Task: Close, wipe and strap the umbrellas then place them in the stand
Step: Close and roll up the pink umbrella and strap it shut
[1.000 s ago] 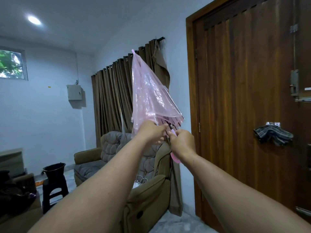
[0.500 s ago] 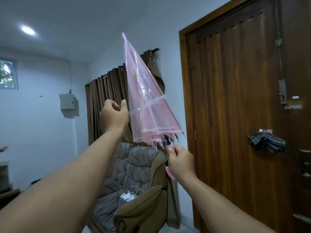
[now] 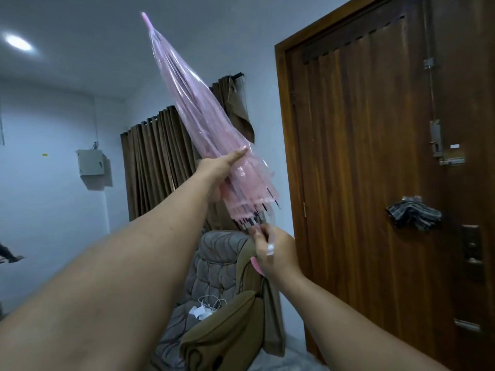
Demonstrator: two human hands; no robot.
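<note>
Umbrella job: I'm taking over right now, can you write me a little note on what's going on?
Left hand: fingers wrapped round the folded canopy of the pink umbrella, tip pointing up.
Right hand: grips the pink handle just below the rib ends.
Done: umbrella closed.
Left: wipe it, perhaps with the striped cloth on the door handle; fasten the strap; put it in the stand, which is not in view.

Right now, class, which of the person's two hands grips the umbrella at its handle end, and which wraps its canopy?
The right hand grips the handle end, below the rib tips. The left hand wraps the pink umbrella around its folded canopy, higher up.
</note>
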